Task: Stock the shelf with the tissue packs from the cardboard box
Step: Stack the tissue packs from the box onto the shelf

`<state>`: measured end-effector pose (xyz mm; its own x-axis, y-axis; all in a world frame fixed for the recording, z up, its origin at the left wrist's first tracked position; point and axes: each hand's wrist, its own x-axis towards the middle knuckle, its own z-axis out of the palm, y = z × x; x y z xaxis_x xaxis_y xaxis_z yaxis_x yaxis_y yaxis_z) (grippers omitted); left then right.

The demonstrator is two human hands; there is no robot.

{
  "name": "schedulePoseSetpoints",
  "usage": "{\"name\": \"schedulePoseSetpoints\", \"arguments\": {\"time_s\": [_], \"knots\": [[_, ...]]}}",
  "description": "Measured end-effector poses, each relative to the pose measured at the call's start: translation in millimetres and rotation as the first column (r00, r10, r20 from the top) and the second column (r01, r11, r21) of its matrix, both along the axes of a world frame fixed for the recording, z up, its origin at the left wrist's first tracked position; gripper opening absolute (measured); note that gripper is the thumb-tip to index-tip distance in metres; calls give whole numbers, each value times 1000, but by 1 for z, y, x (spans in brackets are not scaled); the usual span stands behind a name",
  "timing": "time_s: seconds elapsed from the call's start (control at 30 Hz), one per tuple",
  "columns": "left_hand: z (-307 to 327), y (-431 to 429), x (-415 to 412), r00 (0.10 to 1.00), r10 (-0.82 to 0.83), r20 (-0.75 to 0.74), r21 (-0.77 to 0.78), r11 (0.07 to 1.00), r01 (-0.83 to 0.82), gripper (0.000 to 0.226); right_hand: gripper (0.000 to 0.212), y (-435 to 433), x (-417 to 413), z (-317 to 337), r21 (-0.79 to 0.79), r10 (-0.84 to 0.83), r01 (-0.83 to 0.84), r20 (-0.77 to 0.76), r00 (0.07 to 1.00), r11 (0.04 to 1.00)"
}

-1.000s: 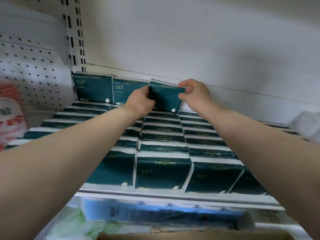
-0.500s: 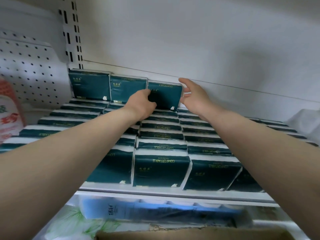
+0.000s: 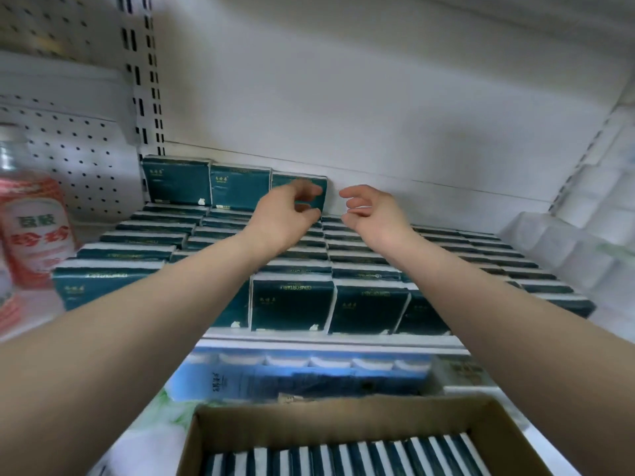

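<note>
Below our hands, the cardboard box (image 3: 343,419) sits with rows of tissue packs (image 3: 343,456) on edge, so by our reckoning plenty is left to move. Between box and hands, the shelf (image 3: 326,340) carries a full bottom layer of dark green packs. At the back a second tier is begun: three upright packs, the third pack (image 3: 282,178) right behind our left hand (image 3: 281,216), whose fingers curl loosely before it; blur hides whether they grip. Our right hand (image 3: 372,214), just beside it, hangs relaxed and empty.
</note>
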<state>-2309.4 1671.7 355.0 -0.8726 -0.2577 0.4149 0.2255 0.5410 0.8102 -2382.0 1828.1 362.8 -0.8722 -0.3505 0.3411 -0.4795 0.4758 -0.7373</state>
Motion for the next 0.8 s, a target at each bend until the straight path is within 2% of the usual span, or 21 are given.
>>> {"name": "schedulePoseSetpoints", "arguments": {"time_s": [0.17,0.47,0.6,0.8], "knots": [[-13,28,47,990,-137,24,87,987,135,29,34,35,52,-14,8,54,-54,19,998,999],[-82,80,134,940,-303,154,91,952,292,29,31,111,152,-90,-15,81,-80,73,994,997],[-127,98,161,895,-355,270,82,935,346,28,32,137,192,-139,-3,103,-105,198,975,995],[-182,125,189,803,-420,423,92,901,423,29,27,176,222,-182,116,133,-190,377,916,975]]}}
